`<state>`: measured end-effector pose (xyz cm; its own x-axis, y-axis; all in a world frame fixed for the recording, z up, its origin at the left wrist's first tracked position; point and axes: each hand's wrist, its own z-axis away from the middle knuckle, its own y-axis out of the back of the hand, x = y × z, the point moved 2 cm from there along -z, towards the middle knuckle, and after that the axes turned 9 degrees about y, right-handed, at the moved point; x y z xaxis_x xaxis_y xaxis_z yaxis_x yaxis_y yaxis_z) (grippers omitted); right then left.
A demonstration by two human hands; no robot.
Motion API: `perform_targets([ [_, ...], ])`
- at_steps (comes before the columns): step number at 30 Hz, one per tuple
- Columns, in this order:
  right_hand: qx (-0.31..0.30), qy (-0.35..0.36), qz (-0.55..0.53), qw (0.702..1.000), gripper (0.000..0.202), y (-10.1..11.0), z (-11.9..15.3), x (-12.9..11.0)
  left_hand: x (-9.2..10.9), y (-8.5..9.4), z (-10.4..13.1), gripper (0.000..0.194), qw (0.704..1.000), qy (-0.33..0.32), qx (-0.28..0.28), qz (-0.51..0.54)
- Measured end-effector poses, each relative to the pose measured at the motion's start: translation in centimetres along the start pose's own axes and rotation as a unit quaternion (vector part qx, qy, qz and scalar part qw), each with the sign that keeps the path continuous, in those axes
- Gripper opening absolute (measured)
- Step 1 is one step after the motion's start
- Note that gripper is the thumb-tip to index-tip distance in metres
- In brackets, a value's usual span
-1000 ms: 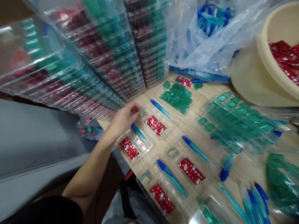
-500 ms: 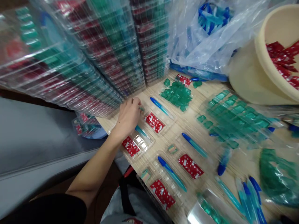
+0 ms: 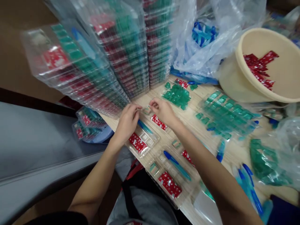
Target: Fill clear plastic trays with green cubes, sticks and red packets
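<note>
My left hand [image 3: 128, 122] is over the upper end of the nearest-left clear tray [image 3: 156, 139], its fingers pinched together; what they hold is too small to make out. That tray carries a red dotted packet [image 3: 137, 142] and a blue pen [image 3: 145, 127]. My right hand [image 3: 162, 111] is closed just to its right, beside a small striped piece [image 3: 147, 110] and above another red packet [image 3: 159, 122]; anything in its fingertips is hidden. Further trays bear a blue pen [image 3: 177, 165] and a red packet [image 3: 170, 185].
Tall stacks of filled clear trays [image 3: 133, 62] stand at the back left. Behind my right hand lies a pile of green pieces [image 3: 177, 96]. A cream bucket [image 3: 231, 72] with red packets, a plastic bag of pens [image 3: 185, 53] and loose pens [image 3: 252, 187] are to the right.
My right hand has come into view beside my left hand, its forearm crossing the trays. My left hand is still near the tray's upper end. The camera view has shifted.
</note>
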<state>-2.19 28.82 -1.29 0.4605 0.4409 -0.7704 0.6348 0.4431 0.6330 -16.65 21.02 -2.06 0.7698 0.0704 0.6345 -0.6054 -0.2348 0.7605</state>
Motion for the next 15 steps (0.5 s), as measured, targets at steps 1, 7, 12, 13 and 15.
perform_targets([
  [1,-0.013,0.001,0.01,1.0,0.012,-0.8,-0.8,0.4,0.0,0.1,0.2,0.022,1.0,-0.005,0.002,0.0],
  [7,-0.048,0.019,0.088,0.995,0.014,-2.3,-1.6,0.2,0.0,-0.4,0.4,0.028,0.999,-0.032,-0.022,-0.026],
  [12,-0.042,0.016,0.128,0.991,0.018,0.0,-0.3,-1.6,0.0,-1.4,0.2,0.026,0.996,-0.054,-0.042,-0.064],
  [13,-0.028,0.015,0.137,0.99,0.019,1.6,0.3,-1.9,0.0,-1.6,0.2,0.025,0.995,-0.059,-0.046,-0.071],
  [15,0.034,0.025,0.117,0.992,0.02,5.6,2.2,-2.4,-0.2,-2.0,0.2,0.023,0.994,-0.064,-0.048,-0.08],
])
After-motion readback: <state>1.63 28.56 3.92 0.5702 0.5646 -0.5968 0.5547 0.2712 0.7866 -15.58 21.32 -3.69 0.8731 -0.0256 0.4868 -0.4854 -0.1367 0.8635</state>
